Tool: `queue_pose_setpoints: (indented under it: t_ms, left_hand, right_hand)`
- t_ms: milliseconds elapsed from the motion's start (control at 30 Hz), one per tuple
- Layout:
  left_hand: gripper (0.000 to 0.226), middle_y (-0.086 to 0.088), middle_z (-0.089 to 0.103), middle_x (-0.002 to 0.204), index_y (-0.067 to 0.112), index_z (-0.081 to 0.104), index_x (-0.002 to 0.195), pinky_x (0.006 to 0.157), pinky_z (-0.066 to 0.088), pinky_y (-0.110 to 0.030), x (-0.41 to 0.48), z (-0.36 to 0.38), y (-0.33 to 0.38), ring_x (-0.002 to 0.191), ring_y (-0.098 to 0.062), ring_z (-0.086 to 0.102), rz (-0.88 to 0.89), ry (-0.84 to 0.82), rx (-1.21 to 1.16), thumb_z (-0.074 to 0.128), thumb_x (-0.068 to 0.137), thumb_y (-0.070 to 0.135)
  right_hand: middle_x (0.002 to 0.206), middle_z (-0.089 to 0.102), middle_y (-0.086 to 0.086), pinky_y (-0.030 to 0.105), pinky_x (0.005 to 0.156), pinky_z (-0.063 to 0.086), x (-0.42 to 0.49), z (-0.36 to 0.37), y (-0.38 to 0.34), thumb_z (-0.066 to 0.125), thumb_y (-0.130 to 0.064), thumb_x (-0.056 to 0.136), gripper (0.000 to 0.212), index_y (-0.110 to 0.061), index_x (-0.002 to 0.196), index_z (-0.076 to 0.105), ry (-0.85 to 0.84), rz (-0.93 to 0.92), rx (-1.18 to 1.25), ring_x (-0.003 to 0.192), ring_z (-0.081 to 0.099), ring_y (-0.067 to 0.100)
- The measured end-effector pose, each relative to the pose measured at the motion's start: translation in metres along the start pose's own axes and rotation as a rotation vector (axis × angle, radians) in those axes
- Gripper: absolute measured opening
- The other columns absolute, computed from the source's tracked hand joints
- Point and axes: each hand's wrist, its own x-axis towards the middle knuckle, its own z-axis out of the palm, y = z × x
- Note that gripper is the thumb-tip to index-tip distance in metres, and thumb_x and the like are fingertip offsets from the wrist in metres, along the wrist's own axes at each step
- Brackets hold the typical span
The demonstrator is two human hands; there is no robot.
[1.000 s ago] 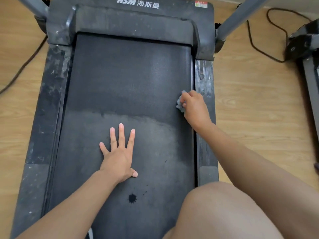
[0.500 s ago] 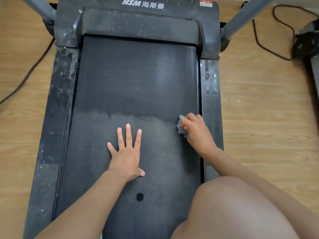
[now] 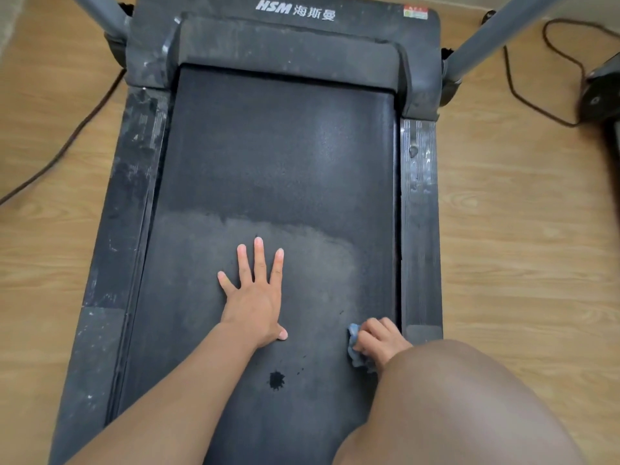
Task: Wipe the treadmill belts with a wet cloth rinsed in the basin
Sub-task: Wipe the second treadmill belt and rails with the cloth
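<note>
Treadmill belt (image 3: 285, 156) is bearing my flat left hand (image 3: 256, 300); right hand (image 3: 380, 340), half-hidden by my knee (image 3: 453, 380), is gripping one cloth (image 3: 355, 352).

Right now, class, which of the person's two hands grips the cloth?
The right hand, fingers curled round the blue cloth near the right edge of the belt. The left hand lies flat on the belt, fingers spread, holding nothing.

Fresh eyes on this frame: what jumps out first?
The left hand lies flat, fingers spread, in the middle of the belt, right where its dark far half meets a paler grey patch. The right hand grips a crumpled blue cloth at the belt's right edge, beside the knee. A black splat sits on the belt just nearer than the left hand.
</note>
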Motion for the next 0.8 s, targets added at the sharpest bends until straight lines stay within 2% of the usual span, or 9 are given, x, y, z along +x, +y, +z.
queue_pose_setpoints:
  t_ms: [33, 167, 367, 500, 567, 633, 700, 767, 800]
  left_hand:
    - [0.154, -0.023, -0.060, 0.148, 0.017, -0.046, 0.150, 0.121, 0.012, -0.077, 0.000, 0.000, 0.000, 0.147, -0.054, -0.039, -0.001, 0.000, -0.002, 0.083, 0.079, 0.062]
    - [0.154, -0.023, -0.060, 0.147, 0.017, -0.047, 0.149, 0.120, 0.012, -0.077, 0.002, 0.000, 0.000, 0.147, -0.054, -0.039, -0.003, 0.001, 0.003, 0.083, 0.079, 0.062]
    - [0.155, -0.022, -0.060, 0.148, 0.018, -0.046, 0.150, 0.120, 0.011, -0.078, 0.004, 0.002, -0.001, 0.146, -0.053, -0.040, 0.002, 0.005, -0.001, 0.084, 0.079, 0.061]
    - [0.155, -0.022, -0.060, 0.148, 0.018, -0.046, 0.150, 0.121, 0.009, -0.078, 0.003, 0.003, 0.000, 0.146, -0.053, -0.041, 0.006, 0.018, -0.005, 0.085, 0.078, 0.060]
    - [0.155, -0.022, -0.059, 0.149, 0.018, -0.045, 0.151, 0.120, 0.010, -0.078, 0.003, 0.002, 0.000, 0.147, -0.053, -0.040, 0.008, 0.023, -0.016, 0.086, 0.078, 0.060]
    - [0.156, -0.023, -0.057, 0.151, 0.017, -0.043, 0.152, 0.120, 0.011, -0.079, 0.002, 0.003, 0.001, 0.148, -0.054, -0.038, 0.009, 0.033, -0.009, 0.086, 0.076, 0.061]
    - [0.156, -0.024, -0.056, 0.152, 0.016, -0.042, 0.153, 0.120, 0.013, -0.079, 0.003, 0.004, 0.001, 0.148, -0.055, -0.037, 0.009, 0.047, 0.009, 0.086, 0.076, 0.062]
    - [0.156, -0.024, -0.056, 0.152, 0.016, -0.042, 0.153, 0.119, 0.013, -0.079, 0.005, 0.005, 0.001, 0.148, -0.055, -0.037, 0.006, 0.049, 0.012, 0.086, 0.076, 0.062]
    - [0.156, -0.024, -0.056, 0.152, 0.016, -0.042, 0.153, 0.119, 0.013, -0.079, 0.006, 0.005, 0.000, 0.148, -0.055, -0.037, 0.006, 0.051, 0.012, 0.086, 0.076, 0.062]
  right_hand:
    - [0.096, 0.050, -0.003, 0.037, 0.051, 0.048, 0.011, -0.011, -0.001, 0.051, -0.022, 0.079, 0.008, -0.020, 0.087, 0.052, -0.003, -0.035, -0.011, 0.084, 0.037, 0.017]
    - [0.097, 0.049, -0.004, 0.044, 0.064, 0.046, 0.095, -0.054, 0.021, 0.063, 0.014, 0.068, 0.041, -0.021, 0.088, 0.057, 0.108, 0.045, -0.038, 0.084, 0.041, 0.022]
    - [0.096, 0.051, -0.008, 0.047, 0.067, 0.054, 0.173, -0.079, 0.047, 0.062, 0.007, 0.079, 0.036, -0.028, 0.084, 0.058, 0.206, 0.187, -0.048, 0.084, 0.051, 0.028]
    - [0.092, 0.047, -0.005, 0.038, 0.066, 0.039, 0.080, -0.039, -0.006, 0.047, -0.004, 0.075, 0.029, -0.030, 0.087, 0.050, 0.103, 0.084, 0.012, 0.078, 0.040, 0.021]
    - [0.086, 0.053, 0.000, 0.033, 0.060, 0.040, 0.027, -0.015, -0.029, 0.041, -0.021, 0.077, 0.016, -0.024, 0.081, 0.056, 0.020, 0.021, 0.047, 0.077, 0.034, 0.016]
    - [0.085, 0.056, -0.003, 0.032, 0.052, 0.045, 0.008, -0.004, -0.028, 0.040, -0.026, 0.079, 0.019, -0.020, 0.077, 0.058, -0.041, -0.028, 0.022, 0.079, 0.034, 0.013]
    - [0.091, 0.052, -0.008, 0.034, 0.052, 0.047, 0.027, -0.016, -0.017, 0.057, -0.021, 0.079, 0.007, -0.025, 0.084, 0.055, -0.108, -0.064, -0.018, 0.083, 0.035, 0.011]
    - [0.094, 0.050, -0.010, 0.037, 0.058, 0.048, 0.069, -0.035, -0.002, 0.074, 0.000, 0.070, 0.037, -0.026, 0.088, 0.055, -0.050, -0.030, -0.026, 0.083, 0.036, 0.013]
    - [0.095, 0.050, -0.010, 0.039, 0.060, 0.048, 0.096, -0.045, 0.005, 0.074, 0.007, 0.068, 0.041, -0.024, 0.089, 0.057, 0.002, 0.015, -0.037, 0.081, 0.039, 0.016]
